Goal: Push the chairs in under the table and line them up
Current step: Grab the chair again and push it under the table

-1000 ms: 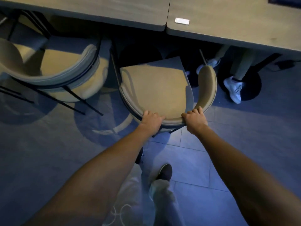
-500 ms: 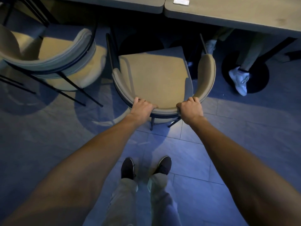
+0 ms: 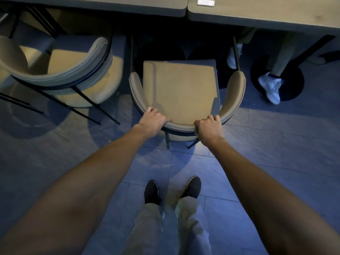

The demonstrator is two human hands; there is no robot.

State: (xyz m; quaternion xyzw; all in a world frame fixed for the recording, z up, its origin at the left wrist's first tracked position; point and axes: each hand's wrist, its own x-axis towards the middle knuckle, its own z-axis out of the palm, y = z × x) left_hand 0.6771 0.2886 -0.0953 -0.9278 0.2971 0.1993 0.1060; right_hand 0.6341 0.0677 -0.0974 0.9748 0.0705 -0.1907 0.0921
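gripping the chair back

both grips are closed on the curved backrest of the middle chair (image 3: 181, 89): left hand (image 3: 153, 120) and right hand (image 3: 208, 128) either side of its centre. its seat front sits under the surface (image 3: 257, 13) edge. a second chair (image 3: 60, 70) stands left, angled.

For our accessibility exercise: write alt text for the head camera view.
Seen from above, a person's left hand and right hand grip the curved back of a tan chair facing a wooden table. A second chair stands left, angled.
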